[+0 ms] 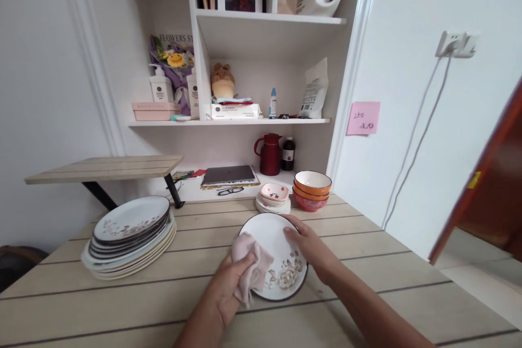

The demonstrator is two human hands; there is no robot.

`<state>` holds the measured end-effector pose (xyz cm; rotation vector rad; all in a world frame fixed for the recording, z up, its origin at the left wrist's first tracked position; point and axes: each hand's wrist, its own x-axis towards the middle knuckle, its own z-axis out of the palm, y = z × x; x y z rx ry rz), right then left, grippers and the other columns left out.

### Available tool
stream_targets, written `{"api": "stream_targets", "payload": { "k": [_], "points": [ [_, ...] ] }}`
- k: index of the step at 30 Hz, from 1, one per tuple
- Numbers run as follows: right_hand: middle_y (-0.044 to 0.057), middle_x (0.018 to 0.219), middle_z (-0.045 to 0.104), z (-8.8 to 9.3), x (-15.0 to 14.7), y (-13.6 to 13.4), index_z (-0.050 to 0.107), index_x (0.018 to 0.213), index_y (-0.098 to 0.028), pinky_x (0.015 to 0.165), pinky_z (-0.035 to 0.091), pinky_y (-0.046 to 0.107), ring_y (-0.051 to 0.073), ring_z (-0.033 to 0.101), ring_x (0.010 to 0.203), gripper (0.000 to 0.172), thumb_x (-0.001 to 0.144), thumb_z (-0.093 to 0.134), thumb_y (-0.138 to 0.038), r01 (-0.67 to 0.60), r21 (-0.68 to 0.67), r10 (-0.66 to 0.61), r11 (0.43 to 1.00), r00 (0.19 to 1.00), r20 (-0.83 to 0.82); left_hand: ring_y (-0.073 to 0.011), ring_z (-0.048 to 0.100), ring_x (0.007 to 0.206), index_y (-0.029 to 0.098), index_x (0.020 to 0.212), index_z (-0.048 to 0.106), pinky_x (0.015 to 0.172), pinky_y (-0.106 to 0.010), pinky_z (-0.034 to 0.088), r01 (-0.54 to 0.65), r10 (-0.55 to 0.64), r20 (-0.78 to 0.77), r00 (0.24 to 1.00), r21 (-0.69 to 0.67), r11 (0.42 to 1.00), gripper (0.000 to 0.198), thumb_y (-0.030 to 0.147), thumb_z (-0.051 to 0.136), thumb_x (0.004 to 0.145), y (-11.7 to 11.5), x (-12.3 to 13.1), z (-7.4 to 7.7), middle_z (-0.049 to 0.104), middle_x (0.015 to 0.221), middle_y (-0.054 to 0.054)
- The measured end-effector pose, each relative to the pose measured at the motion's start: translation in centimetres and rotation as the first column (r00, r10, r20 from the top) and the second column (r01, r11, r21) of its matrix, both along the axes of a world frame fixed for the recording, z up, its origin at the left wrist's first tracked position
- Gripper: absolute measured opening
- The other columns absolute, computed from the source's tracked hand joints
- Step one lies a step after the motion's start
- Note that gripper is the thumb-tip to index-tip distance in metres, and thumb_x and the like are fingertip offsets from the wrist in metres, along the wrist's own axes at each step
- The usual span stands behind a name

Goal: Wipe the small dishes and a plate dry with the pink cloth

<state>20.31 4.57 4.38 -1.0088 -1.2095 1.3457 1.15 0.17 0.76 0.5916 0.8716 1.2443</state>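
A white plate point(271, 234) with a dark rim and a brown flower pattern is tilted up above the table, facing me. My right hand point(312, 244) grips its right edge, thumb on the face and fingers behind. On the left edge, my left hand point(230, 283) is closed on a pale pink cloth point(255, 261), which is folded over the rim and lies against the plate's face. The fingers of my left hand behind the plate are hidden.
To the left stands a stack of plates point(132, 220) beside a small raised shelf point(106, 166). Small dishes point(274, 193) and stacked bowls point(313, 180) sit behind the plate. Farther back are glasses point(230, 191), a laptop point(229, 174) and a red jug point(269, 155).
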Motion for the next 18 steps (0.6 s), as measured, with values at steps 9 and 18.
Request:
{"api": "stream_targets", "payload": {
  "k": [9, 18],
  "points": [
    [0.006, 0.127, 0.065, -1.2, -4.1, -2.6, 0.040, 0.141, -0.032, 0.088, 0.050, 0.042, 0.029, 0.064, 0.108, 0.082, 0.068, 0.076, -0.025, -0.168, -0.079, 0.109, 0.983, 0.865, -0.489, -0.0256, 0.071, 0.098, 0.026, 0.131, 0.049, 0.080, -0.033, 0.060, -0.361, 0.343, 0.235, 0.910, 0.039, 0.932, 0.077, 0.022, 0.085, 0.062, 1.4, 1.3, -1.5, 0.072, 0.110, -0.007],
    [0.005, 0.114, 0.070, -4.4, -5.4, -1.3, 0.050, 0.127, -0.028, 0.094, 0.048, 0.043, 0.027, 0.066, 0.103, 0.060, 0.071, 0.072, -0.031, 0.050, -0.131, -0.108, 0.990, 0.865, -0.489, -0.0269, 0.069, 0.105, 0.025, 0.135, 0.050, 0.089, -0.035, 0.057, -0.311, 0.298, 0.199, 0.933, 0.034, 0.950, 0.078, 0.015, 0.084, 0.065, 0.3, 2.0, -0.4, 0.072, 0.114, -0.008]
  ]
}}
